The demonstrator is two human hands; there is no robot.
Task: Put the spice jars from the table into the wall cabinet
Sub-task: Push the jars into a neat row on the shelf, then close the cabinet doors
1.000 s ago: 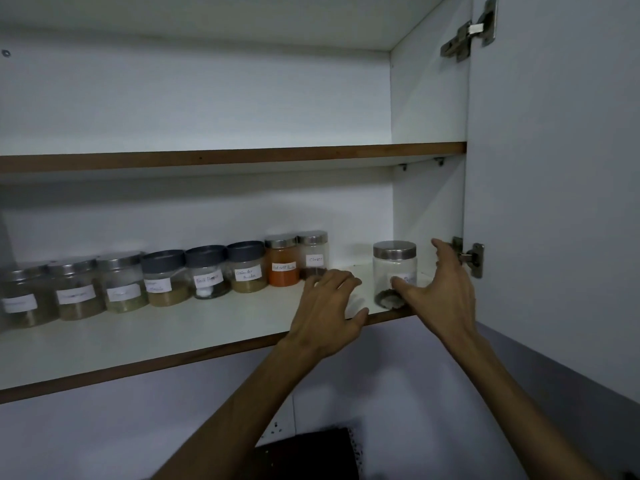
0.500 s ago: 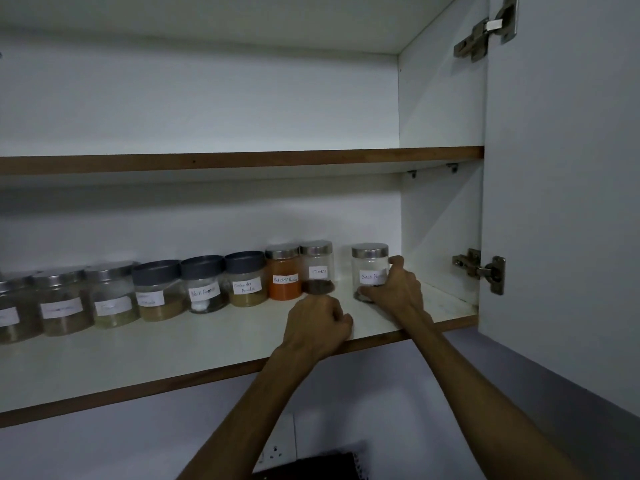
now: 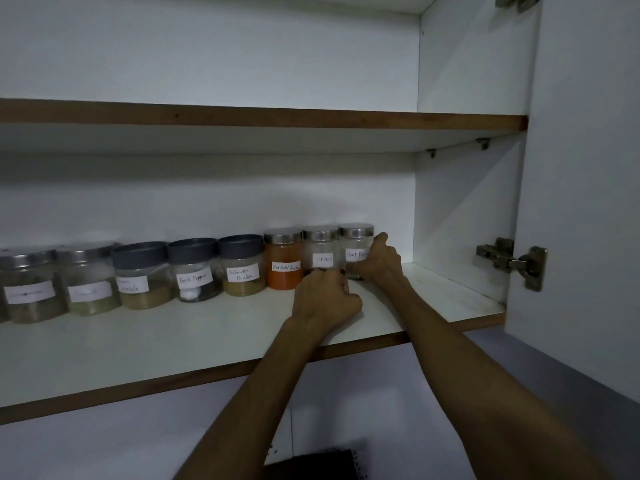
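Right hand (image 3: 375,263) wrapped round the end jar (image 3: 356,247), thumb up by its steel lid, fingers at the base; label partly covered, reading "Black P...". Jar upright on the lower shelf (image 3: 173,341) of the wall cabinet (image 3: 460,209), at the right end of the row, touching the Cloves jar (image 3: 322,251).

Left hand (image 3: 325,299) curled into a loose fist, knuckles resting on the shelf just in front of the Cloves jar; cannot tell whether anything is pinched inside.

Row along the back of the shelf, from right: end jar, Cloves, red chilli jar (image 3: 284,261) full of orange powder, coriander jar (image 3: 242,266), black pepper jar (image 3: 195,271), masala jar (image 3: 142,277), then two steel-lidded jars with unreadable labels (image 3: 88,282) (image 3: 31,289). Three middle ones with dark grey lids, the others steel.

Upper shelf (image 3: 263,117) bare-edged in brown. Door (image 3: 585,168) swung open at right, hinge (image 3: 510,261) on the side wall. Dark object (image 3: 311,464) low in view under the cabinet, kind unclear.
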